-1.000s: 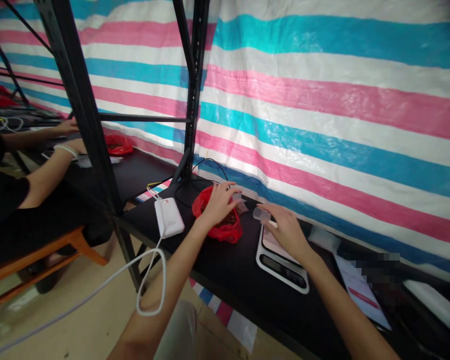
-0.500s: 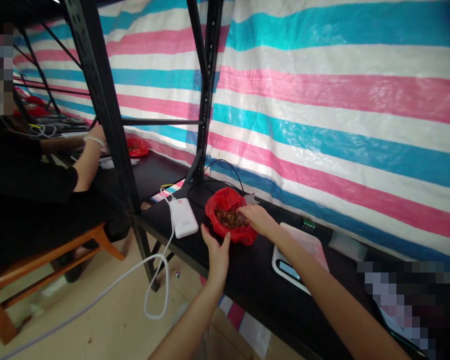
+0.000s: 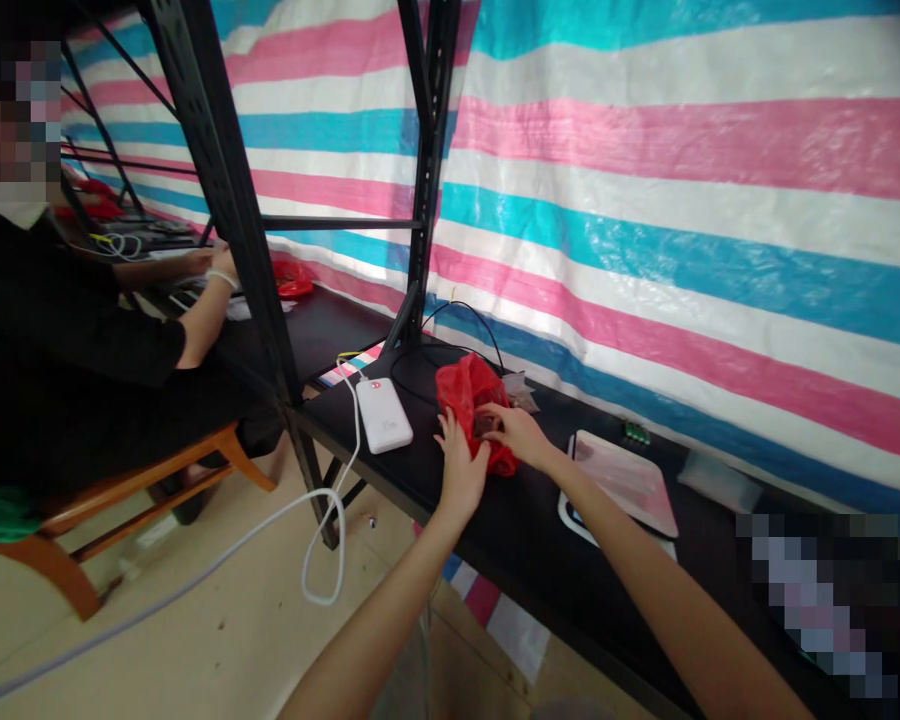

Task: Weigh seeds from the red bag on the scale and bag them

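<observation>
Perhaps the bare left hand (image 3: 463, 480), thumb and fingers spread against the near side of the crumpled red plastic bag (image 3: 466, 385), steadies it too loosely; the soft wall could then fold or tip under the bare right hand (image 3: 526, 438), fingers curled at its mouth, their hold unclear. Slack and thin-walled, it sits on the flat black tabletop (image 3: 529, 530), far side bunched upright.

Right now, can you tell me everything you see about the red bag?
The red bag looks like thin, shiny plastic. It sits crumpled on the black table, mouth open, with brownish stuff inside, too blurred to name. The left-hand grip seems to touch its near left side; the right-hand grip reaches into its mouth.
</observation>
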Tool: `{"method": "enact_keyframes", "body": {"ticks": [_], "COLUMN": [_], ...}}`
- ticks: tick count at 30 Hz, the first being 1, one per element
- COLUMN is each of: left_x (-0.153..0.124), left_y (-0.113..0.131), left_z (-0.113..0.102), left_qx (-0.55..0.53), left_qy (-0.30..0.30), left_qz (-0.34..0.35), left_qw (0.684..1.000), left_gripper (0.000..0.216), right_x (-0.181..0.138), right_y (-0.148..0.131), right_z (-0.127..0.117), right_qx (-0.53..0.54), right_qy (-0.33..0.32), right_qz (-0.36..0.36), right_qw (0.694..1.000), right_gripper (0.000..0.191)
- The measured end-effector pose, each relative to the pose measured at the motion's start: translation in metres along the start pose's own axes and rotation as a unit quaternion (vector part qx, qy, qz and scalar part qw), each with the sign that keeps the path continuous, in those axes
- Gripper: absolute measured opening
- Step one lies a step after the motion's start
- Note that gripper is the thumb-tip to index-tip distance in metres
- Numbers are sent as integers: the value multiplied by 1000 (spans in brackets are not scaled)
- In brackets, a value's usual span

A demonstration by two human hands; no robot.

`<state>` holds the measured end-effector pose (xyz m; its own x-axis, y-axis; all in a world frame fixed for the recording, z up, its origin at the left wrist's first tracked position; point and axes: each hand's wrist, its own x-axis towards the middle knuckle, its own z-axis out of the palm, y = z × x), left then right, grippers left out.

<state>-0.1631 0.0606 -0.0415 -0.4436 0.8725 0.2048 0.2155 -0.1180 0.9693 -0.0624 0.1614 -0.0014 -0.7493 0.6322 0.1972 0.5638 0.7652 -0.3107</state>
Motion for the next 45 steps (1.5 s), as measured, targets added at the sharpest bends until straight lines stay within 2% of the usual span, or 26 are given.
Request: {"method": "enact_keyframes", "body": {"ticks": [4, 6, 8, 10, 11, 14, 16, 20, 23, 25, 28, 31, 33, 36, 39, 43, 45], "left_x": [-3, -3, -2, 1, 3, 8, 10, 14, 21, 27, 36, 43, 46, 51, 55, 59, 59], "left_y": [9, 10, 11, 11, 11, 9, 7, 3, 5, 6, 4, -3, -7, -11, -11, -11, -12], "left_z": [0, -10, -29, -52, -62, -84, -85, -71, -59, -55, -50, -46, -43, -41, -42, -45, -45], "left_qx": [24, 11, 24, 84, 132, 275, 351, 456, 500, 511, 490, 434, 407, 403, 373, 216, 158], "left_qy": [-44, -46, -20, 17, 15, -39, -51, -25, -38, -37, -36, -78, -97, -83, -67, -58, -63], "left_qz": [30, 26, 32, 62, 77, 120, 153, 190, 190, 185, 181, 190, 197, 181, 156, 142, 130], "left_qw": [998, 999, 999, 994, 988, 953, 922, 869, 844, 838, 852, 877, 887, 893, 912, 964, 977], "left_gripper": [56, 48, 42, 42, 41, 32, 29, 31, 28, 27, 29, 30, 31, 33, 30, 43, 47], "right_x": [-1, -3, -5, -7, -8, -13, -18, -36, -58, -76, -106, -133, -145, -154, -154, -152, -152], "right_y": [8, 11, 11, 10, 9, 5, 3, 4, 10, 17, 30, 44, 52, 55, 49, 39, 38], "right_z": [12, 17, 20, 21, 19, 12, 4, -16, -33, -45, -61, -70, -71, -72, -72, -71, -70], "right_qx": [84, 140, 203, 277, 314, 379, 392, 410, 419, 421, 430, 443, 451, 461, 468, 474, 475], "right_qy": [27, 47, 76, 109, 126, 174, 195, 226, 260, 281, 308, 343, 375, 409, 393, 334, 315], "right_qz": [25, 37, 53, 61, 63, 71, 80, 93, 102, 111, 129, 148, 158, 160, 148, 138, 136], "right_qw": [996, 988, 975, 953, 939, 906, 896, 879, 864, 855, 839, 815, 794, 771, 778, 803, 810], "right_gripper": [38, 37, 36, 36, 37, 40, 41, 45, 47, 47, 46, 44, 44, 44, 44, 44, 43]}}
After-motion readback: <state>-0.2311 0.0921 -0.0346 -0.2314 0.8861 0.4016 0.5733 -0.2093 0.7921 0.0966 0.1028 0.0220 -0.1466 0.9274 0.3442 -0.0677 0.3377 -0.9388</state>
